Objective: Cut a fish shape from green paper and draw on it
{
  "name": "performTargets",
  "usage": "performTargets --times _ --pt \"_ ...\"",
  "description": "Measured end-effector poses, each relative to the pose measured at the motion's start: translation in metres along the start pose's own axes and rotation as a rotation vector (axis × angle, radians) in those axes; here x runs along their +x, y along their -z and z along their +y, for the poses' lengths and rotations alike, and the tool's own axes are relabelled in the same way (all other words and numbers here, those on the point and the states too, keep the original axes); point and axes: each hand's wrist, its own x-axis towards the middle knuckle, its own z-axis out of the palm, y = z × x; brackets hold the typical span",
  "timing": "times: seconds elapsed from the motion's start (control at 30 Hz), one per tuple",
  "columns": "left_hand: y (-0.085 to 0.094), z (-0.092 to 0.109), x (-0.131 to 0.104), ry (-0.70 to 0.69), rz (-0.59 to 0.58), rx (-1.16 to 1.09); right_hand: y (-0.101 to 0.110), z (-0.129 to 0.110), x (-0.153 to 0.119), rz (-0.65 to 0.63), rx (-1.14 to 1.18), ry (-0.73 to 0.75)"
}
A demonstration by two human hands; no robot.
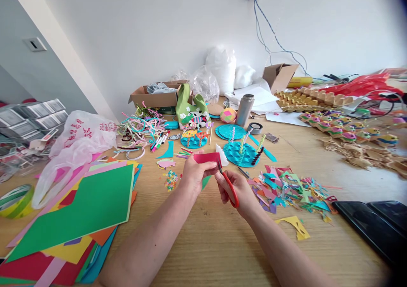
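Note:
My left hand (194, 174) pinches a small piece of dark red paper (207, 157) above the middle of the wooden table. Closed around the red handles of a pair of scissors (231, 187) is my right hand (233, 189). The scissors' blades point up toward the paper's right end, close to my left fingertips. A bit of green paper (206, 181) lies beneath, between the two hands. Just beyond the paper sit a white piece (221, 154) and a round blue base (241, 153) with fuzzy stems standing on it.
Coloured paper sheets (95, 202) are stacked at the left. Paper scraps (295, 191) lie right of my hands, with black phones (365, 223) beyond. Behind stand a grey bottle (244, 110), pipe cleaners (141, 126), a cardboard box (152, 97) and egg trays (305, 99).

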Motion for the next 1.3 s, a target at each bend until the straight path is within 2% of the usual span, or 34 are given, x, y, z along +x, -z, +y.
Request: performTargets --times 0.3,1.3 --pt "0.0013 -0.0010 0.0009 0.005 -0.091 -0.013 0.0009 0.0033 0.0016 0.005 0.022 0.020" --pt "0.0005 -0.0020 0.0013 -0.029 -0.071 0.002 0.0004 0.0064 0.0017 -0.015 0.032 0.006"
